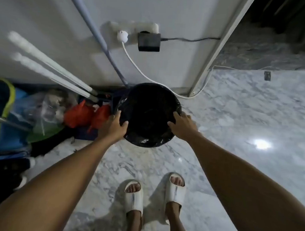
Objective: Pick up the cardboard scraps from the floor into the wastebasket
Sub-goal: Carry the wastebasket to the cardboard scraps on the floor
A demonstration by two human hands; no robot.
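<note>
A round wastebasket lined with a black plastic bag stands on the marble floor by the white wall. My left hand grips its left rim, thumb over the edge. My right hand holds the right rim, fingers curled onto the bag. The inside of the basket is dark and I cannot see any contents. No cardboard scraps show on the floor in this view.
Orange bags, a clear bag and a blue-green bag crowd the floor at left. White poles and a grey handle lean on the wall. A white cable runs from the wall socket behind the basket. My slippered feet stand below.
</note>
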